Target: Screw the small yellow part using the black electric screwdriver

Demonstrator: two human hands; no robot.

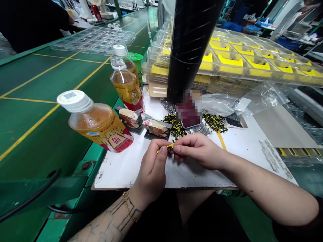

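A long green counter [47, 80] marked with yellow lines fills the left of the frame, and a person in dark clothing [30, 23] stands at its far upper left. Stacked clear plastic trays [242, 64] with yellow inserts rise across the upper right, and a single clear tray [93, 40] lies on the counter at upper left. A black upright tube [189, 43] stands in the top middle, in front of the stack. Nearer, a white board [121, 171] lies at the bottom centre, with three bottles of amber drink [93, 121] at its left edge and a phone [189, 117], partly blurred, at its far side. Two heaps of small black and yellow pieces [176, 126] lie beside the phone.

Over the board, the left hand [151, 164] and right hand [199, 151] meet at the centre. The fingers [163, 151] of both hands are closed narrowly on a thin yellow piece [165, 147]. Its long axis slants from lower left to upper right, its free tip pointing left past the left thumb, and the right hand's fingertips pinch the other end, nearer the heaps.
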